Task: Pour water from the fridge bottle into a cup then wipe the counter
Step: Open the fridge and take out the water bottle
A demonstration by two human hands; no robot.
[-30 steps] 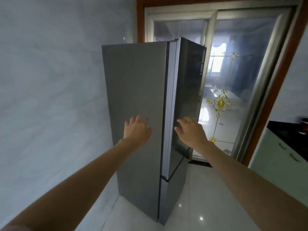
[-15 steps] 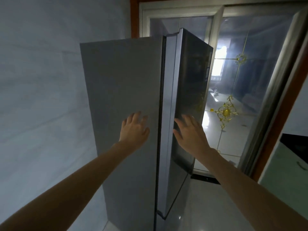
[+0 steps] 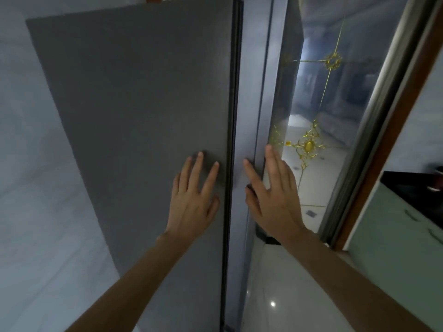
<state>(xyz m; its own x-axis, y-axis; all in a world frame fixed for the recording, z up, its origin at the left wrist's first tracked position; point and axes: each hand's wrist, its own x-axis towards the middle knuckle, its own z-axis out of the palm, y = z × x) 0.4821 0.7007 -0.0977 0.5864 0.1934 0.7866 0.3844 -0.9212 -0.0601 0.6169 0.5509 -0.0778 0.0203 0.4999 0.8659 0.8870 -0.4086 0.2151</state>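
Two bare forearms are reaching up and forward from the bottom edge. Left hand [image 3: 194, 200] is lying flat with fingers straight and spread, palm toward the grey side panel of the fridge [image 3: 143, 116]; it looks to be touching the panel, holding nothing. Right hand [image 3: 273, 195] is also spread wide, fingers straight, positioned at the fridge's front corner: its forefinger is lying against the edge of the fridge door [image 3: 282, 92], thumb tucking in just below near the door seam. Whether the fingertips are hooking behind the door edge, cannot tell. Nothing is being gripped by either hand.

The fridge is filling the middle of the view, standing upright, door looking closed, a dark vertical seam running between side panel and door between the two hands. The bottle and cup are not showing anywhere; the closed fridge door is standing between the hands and whatever is inside.

Left of the fridge a pale wall [image 3: 36, 188] is running back. Right of the fridge, glossy white floor tiles [image 3: 287, 295] are reflecting a light spot. Further back a sliding glass door [image 3: 335, 116] with gold ornaments is sitting in a metal and brown wood frame [image 3: 395, 140]. At far right, a pale green cabinet [image 3: 395, 236] with handles is carrying a dark counter [image 3: 407, 185], a blurred object sitting at its edge.

No brand, label or readable writing showing.
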